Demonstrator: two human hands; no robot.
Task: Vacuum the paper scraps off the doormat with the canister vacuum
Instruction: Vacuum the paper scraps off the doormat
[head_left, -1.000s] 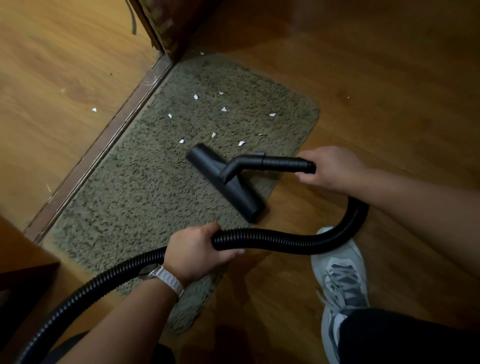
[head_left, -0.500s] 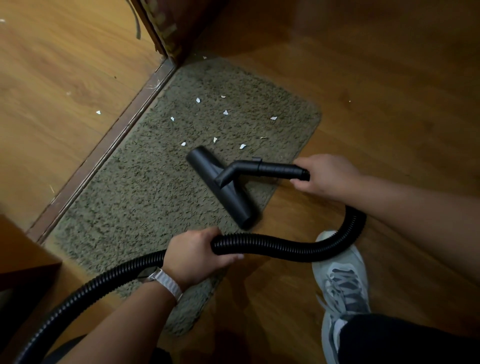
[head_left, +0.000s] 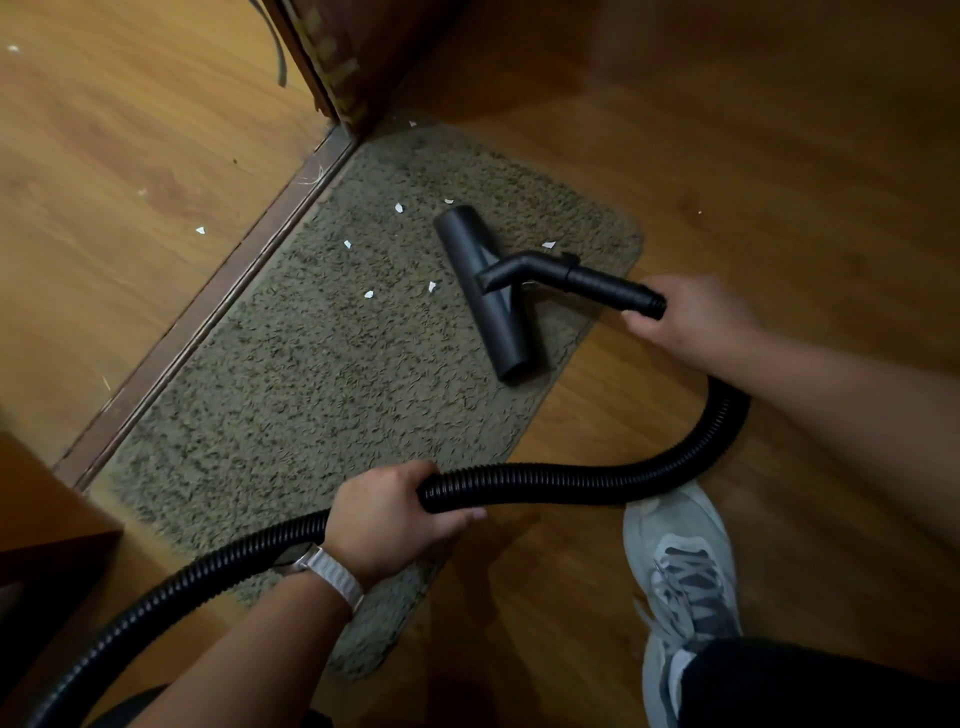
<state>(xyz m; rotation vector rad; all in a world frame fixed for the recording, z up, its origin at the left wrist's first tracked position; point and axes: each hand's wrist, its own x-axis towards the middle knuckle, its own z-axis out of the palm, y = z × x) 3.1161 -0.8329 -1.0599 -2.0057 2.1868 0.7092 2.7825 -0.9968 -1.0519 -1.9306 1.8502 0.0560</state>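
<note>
A shaggy grey-green doormat (head_left: 291, 395) lies along the wooden threshold. Several small white paper scraps (head_left: 370, 294) dot its far half. The black vacuum floor nozzle (head_left: 485, 296) rests on the mat's far right part, its long bar pointing away from me, scraps on both sides. My right hand (head_left: 691, 319) grips the black wand end (head_left: 608, 285) behind the nozzle. My left hand (head_left: 395, 514), a watch on its wrist, holds the ribbed black hose (head_left: 571, 483), which loops from the wand round to the lower left. The canister is out of view.
A wooden threshold strip (head_left: 208, 317) runs diagonally left of the mat, with a dark door frame (head_left: 343, 67) at its far end. A paper scrap (head_left: 200, 230) lies on the lighter floor beyond. My grey sneaker (head_left: 685, 582) stands right of the mat. Dark furniture (head_left: 41, 525) sits at the lower left.
The nozzle has slid forward across the mat into the scrap patch and turned to point away from me; scraps that lay ahead of it no longer show. My right hand moved with the wand.
</note>
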